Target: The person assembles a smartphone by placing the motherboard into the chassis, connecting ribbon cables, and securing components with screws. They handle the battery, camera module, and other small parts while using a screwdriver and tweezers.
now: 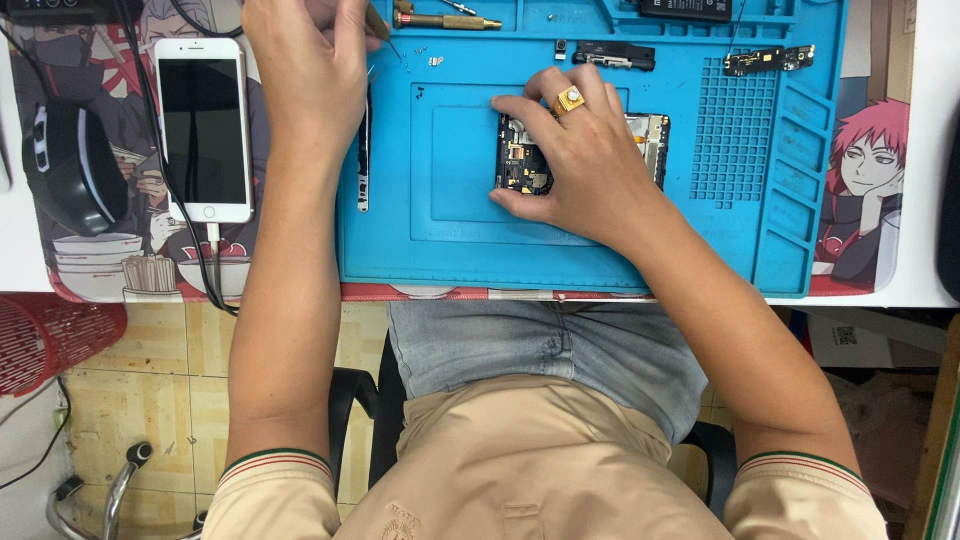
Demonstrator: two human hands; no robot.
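Opened phone (522, 160) under right hand (590, 165), grip spread, pressing it down; left hand (305, 75) grip pinching tool (378, 25)

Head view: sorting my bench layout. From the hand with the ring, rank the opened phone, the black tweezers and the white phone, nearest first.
From the right hand:
1. Opened phone, under its fingers.
2. Black tweezers, at the mat's left edge.
3. White phone, far left, off the mat.
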